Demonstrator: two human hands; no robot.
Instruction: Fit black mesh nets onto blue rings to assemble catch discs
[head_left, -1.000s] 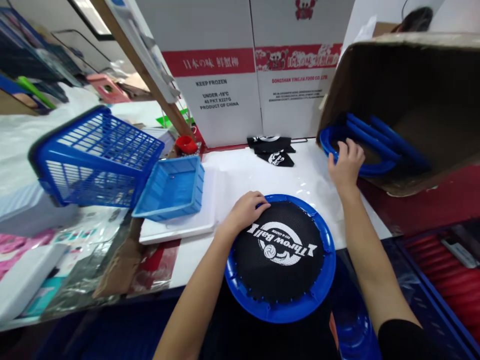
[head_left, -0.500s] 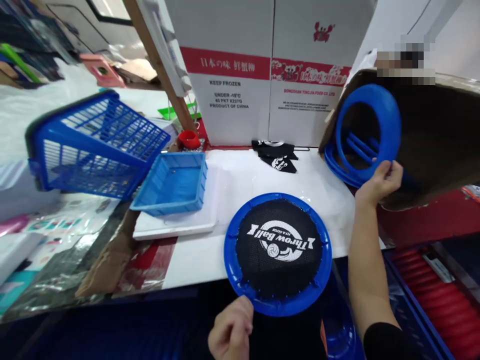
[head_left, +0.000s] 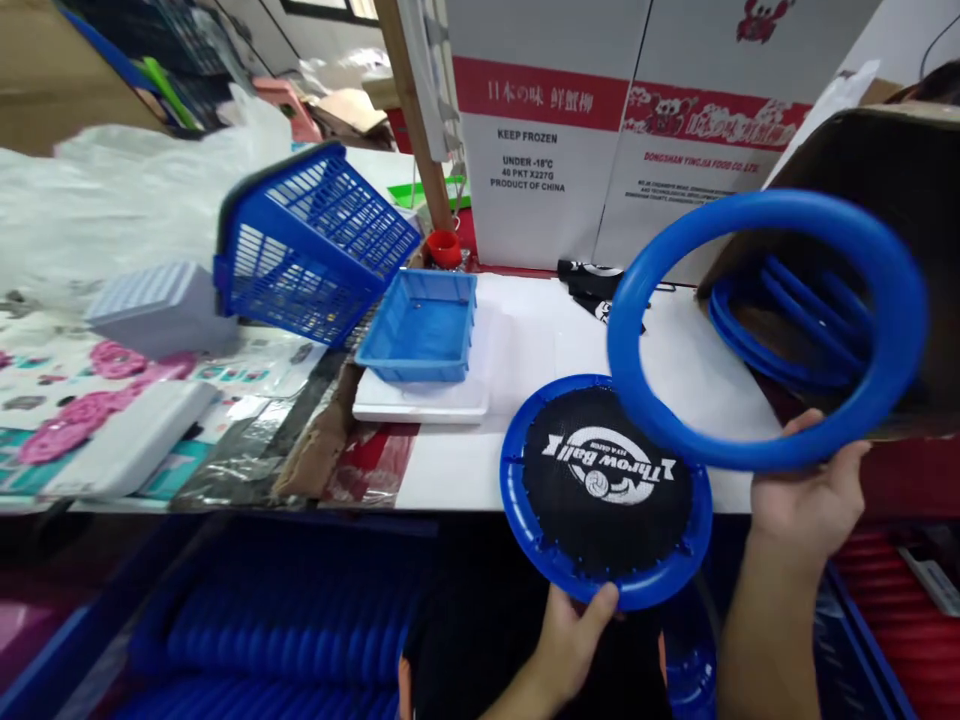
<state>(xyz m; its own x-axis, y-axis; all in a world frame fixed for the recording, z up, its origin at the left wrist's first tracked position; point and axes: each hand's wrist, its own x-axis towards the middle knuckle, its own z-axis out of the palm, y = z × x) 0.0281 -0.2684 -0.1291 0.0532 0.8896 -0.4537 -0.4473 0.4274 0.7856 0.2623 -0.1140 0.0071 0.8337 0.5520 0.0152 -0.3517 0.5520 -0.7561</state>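
My right hand (head_left: pixel 814 500) is closed around the near edge of a plain blue plastic ring (head_left: pixel 630 340), lifted and tilted above the table's right side. Nothing fills the ring's middle. My left hand (head_left: pixel 574 640) grips the near rim of a round throw-ball disc (head_left: pixel 600 545), its thumb on top of the rim. This disc has a blue rim and a black mesh centre with white "Throw Ball" print, and lies partly over the table's front edge. In the view, the raised ring overlaps the disc's far right rim. More blue rings (head_left: pixel 795 310) lie in the dark open carton at right.
Black printed mesh pieces (head_left: pixel 592 285) lie at the back of the white tabletop (head_left: pixel 450 480). A light-blue tray (head_left: pixel 420 335) and a tilted blue basket (head_left: pixel 315 250) stand left. White cartons (head_left: pixel 536 200) wall off the back. Stacked blue rings (head_left: pixel 300 640) fill a bin below.
My right hand has drawn the blue ring out of the carton, toward me. My left hand has moved onto the disc's near rim. The view has swung left.
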